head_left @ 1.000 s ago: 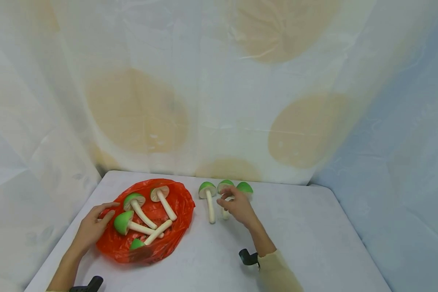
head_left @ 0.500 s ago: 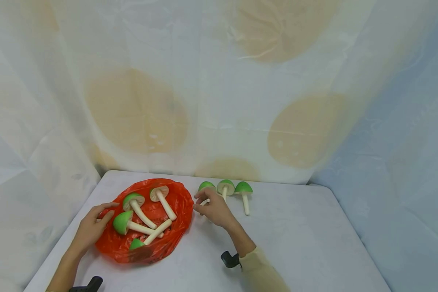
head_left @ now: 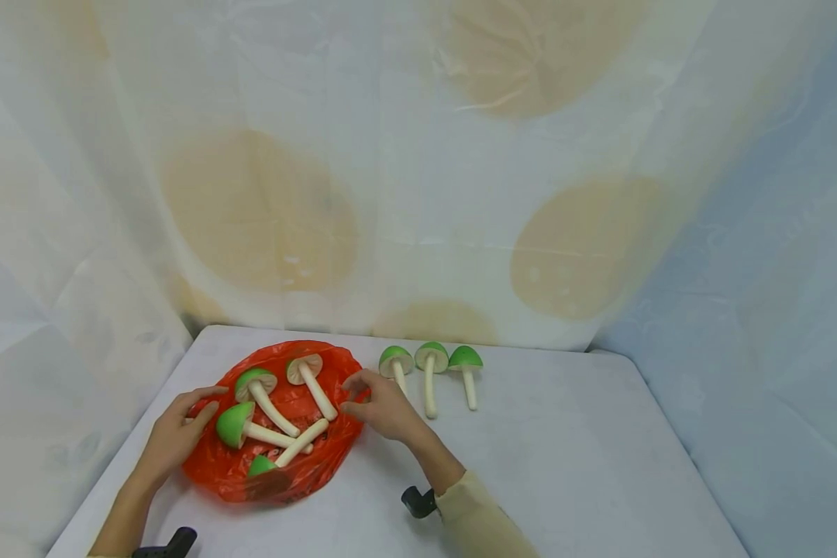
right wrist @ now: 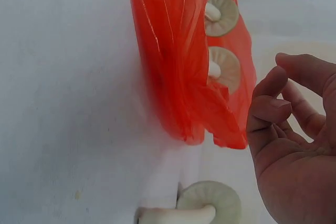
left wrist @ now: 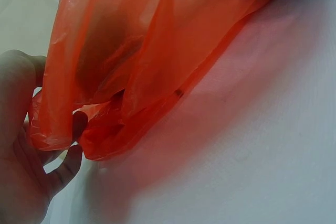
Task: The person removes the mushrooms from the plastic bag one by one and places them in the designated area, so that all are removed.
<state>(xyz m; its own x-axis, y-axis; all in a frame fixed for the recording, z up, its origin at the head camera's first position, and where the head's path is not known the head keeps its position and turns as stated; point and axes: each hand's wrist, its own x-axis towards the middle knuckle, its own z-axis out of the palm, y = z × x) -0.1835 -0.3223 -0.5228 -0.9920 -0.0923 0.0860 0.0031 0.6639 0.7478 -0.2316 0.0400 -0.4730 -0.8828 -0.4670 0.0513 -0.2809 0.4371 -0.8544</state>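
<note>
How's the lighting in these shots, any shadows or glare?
Head view: soft, fairly even light, slight glare on creases in the backdrop; left wrist view: dimmer, a reddish shadow on the table along the red bag; right wrist view: also dim, a soft grey shadow beside the bag, thin pale shine lines on its plastic.

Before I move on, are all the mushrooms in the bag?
No, in the head view three mushrooms lie on the table, to the right of the bag.
</note>
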